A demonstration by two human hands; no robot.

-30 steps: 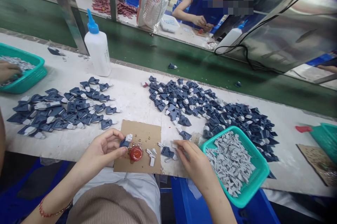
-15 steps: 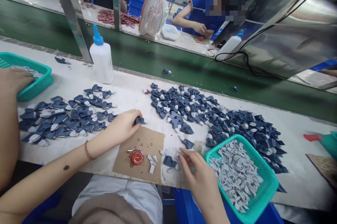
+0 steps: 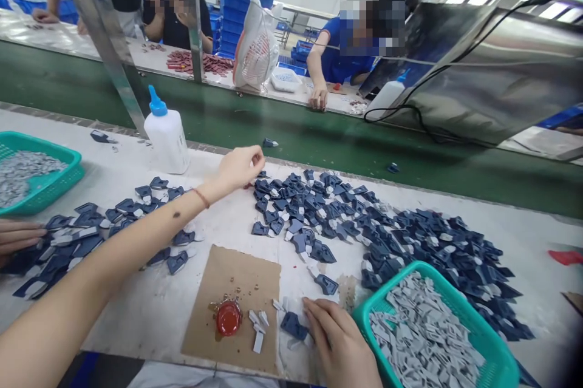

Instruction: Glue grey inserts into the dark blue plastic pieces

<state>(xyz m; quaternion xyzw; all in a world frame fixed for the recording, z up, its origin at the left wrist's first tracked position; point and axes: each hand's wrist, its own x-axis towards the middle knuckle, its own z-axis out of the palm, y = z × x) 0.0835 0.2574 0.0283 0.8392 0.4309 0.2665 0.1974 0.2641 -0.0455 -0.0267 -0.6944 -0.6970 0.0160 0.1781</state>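
Observation:
My left hand [image 3: 241,167] is raised over the far side of the table, beyond the left end of a heap of dark blue pieces [image 3: 314,200]. Its fingers curl toward the thumb, and nothing shows in them. Near the front edge, my right hand [image 3: 339,333] has its fingers close together beside a dark blue piece [image 3: 295,326]; what they pinch, if anything, is too small to tell. Brown cardboard [image 3: 246,272] carries a red round cap [image 3: 228,319] and a few light grey parts [image 3: 258,327]. A green basket [image 3: 498,357] of grey parts stands right of my right hand.
A white bottle with a blue tip [image 3: 166,139] stands at the back left. More blue pieces [image 3: 86,233] lie below it. Another person's hand [image 3: 20,239] is by a second green basket [image 3: 73,172]. People sit beyond the green belt [image 3: 214,112]; one hand [image 3: 319,96] rests at its far edge.
My left hand has moved away and to the right from above the cardboard, and the blue piece no longer shows in it. My right fingers have drawn together. The neighbour's hand has left the basket.

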